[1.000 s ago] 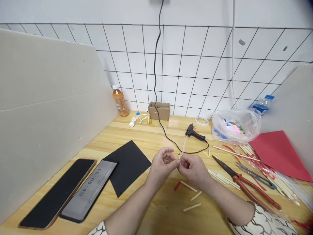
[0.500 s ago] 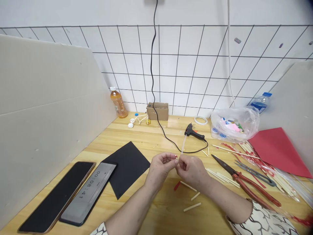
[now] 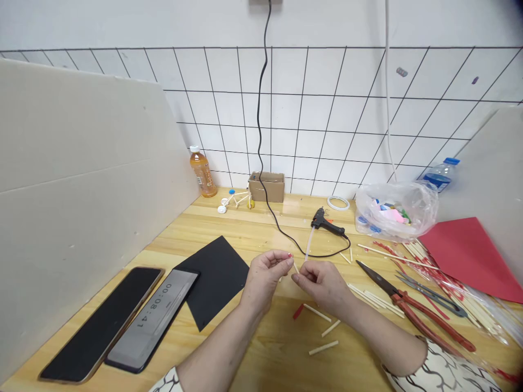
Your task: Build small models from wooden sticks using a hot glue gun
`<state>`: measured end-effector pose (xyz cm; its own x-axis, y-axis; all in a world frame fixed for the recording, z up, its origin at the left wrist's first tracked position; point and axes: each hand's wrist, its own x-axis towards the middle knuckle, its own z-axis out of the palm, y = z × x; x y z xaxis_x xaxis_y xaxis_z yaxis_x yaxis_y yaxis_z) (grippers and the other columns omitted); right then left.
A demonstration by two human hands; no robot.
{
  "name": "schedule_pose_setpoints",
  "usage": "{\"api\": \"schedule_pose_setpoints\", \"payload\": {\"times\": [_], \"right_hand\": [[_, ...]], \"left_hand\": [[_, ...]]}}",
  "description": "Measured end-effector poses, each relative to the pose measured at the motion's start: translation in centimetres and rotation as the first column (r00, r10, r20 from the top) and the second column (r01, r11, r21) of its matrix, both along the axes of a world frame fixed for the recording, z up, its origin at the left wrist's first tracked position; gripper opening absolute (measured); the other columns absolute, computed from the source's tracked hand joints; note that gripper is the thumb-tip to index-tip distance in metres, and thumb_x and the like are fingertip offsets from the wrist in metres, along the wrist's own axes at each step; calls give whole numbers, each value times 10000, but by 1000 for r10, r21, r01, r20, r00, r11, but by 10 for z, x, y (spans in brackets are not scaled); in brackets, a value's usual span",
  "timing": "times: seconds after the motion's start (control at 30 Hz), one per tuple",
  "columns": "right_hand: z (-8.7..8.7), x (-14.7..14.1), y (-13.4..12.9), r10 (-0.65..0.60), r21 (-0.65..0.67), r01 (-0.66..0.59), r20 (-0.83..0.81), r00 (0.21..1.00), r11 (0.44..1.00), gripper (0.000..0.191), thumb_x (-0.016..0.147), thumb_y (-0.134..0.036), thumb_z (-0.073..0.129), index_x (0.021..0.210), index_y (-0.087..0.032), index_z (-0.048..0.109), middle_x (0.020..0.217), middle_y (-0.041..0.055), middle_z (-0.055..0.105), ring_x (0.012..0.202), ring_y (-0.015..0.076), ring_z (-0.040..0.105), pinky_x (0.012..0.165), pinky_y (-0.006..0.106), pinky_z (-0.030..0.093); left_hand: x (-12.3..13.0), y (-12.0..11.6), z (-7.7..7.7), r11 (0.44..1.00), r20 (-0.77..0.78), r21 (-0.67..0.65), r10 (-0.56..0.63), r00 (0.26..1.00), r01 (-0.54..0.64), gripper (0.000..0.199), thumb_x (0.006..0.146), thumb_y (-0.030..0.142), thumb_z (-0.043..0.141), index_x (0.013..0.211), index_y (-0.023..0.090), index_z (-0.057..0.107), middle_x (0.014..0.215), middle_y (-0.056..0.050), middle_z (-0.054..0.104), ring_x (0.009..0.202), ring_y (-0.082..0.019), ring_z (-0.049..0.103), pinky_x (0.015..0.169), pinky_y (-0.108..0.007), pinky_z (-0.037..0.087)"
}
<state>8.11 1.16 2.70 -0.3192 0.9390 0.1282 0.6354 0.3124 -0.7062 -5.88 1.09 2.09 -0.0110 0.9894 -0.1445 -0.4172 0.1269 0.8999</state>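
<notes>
The left hand pinches its fingers together on a tiny red-tipped wooden stick above the tabletop, while the right hand sits just beside it, fingers bunched, any hold hard to tell.

Pale sticks; sleeve — black-squiggled cream

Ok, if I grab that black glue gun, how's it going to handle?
The glue gun will probably feel light for its size, since it looks mostly plastic. Its cord trails across the table and may tug or drag as you lift. The long glue stick poking out looks fairly stiff, but might bend if pushed sideways.
</notes>
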Motion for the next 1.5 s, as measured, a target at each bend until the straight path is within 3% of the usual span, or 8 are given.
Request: {"api": "schedule_pose_setpoints", "payload": {"times": [0.37,0.63,0.93,1.33,1.43,1.5], "right_hand": [[1,6,7,-96,-7,96,-38,995,995,299,717,-367,501,495,-197,396,427,-58,355,409,79,325,407,198,249],[0,5,4,-31,-5,31,-88,996,1000,339,742,-412,494,509,-194,380,448,-69,324,424,71,297,417,200,237],[-1,3,3,57,-22,-58,-37,998,998,378,757,-433,489,500,-193,352,459,-70,299,437,67,279,416,198,218],[4,5,6,95,-135,-96,-8,995,986,168,728,-276,499,619,-164,562,488,-51,447,459,82,387,450,198,298],[2,9,5,186,-158,-162,151,971,974,84,686,-170,542,630,-167,604,531,-36,517,492,93,449,480,203,328],[-1,11,2,317,-167,-282,248,915,945,96,665,-116,566,653,-176,639,617,-12,579,572,111,507,539,213,361]], "left_hand": [[-4,2,3,998,67,-56,6,998,-3,233,539,258,767,723,131,702,605,-17,632,564,-77,511,600,-208,403],[-1,1,1,995,0,-43,-87,996,87,217,532,284,766,571,114,637,489,5,571,480,-58,432,524,-195,330],[0,1,1,978,-22,-12,-207,978,207,218,506,266,770,558,126,611,568,5,578,568,-88,494,593,-217,373],[-11,9,3,1000,-16,-26,6,1000,-6,224,513,261,757,562,123,587,535,30,555,492,-48,435,532,-194,337],[-16,12,3,997,-33,-7,75,997,-75,227,523,265,751,546,126,572,494,37,527,486,-51,431,528,-196,330],[-19,14,3,995,-51,8,105,993,-104,239,525,272,750,533,129,559,479,39,514,483,-53,427,522,-196,325]]}}
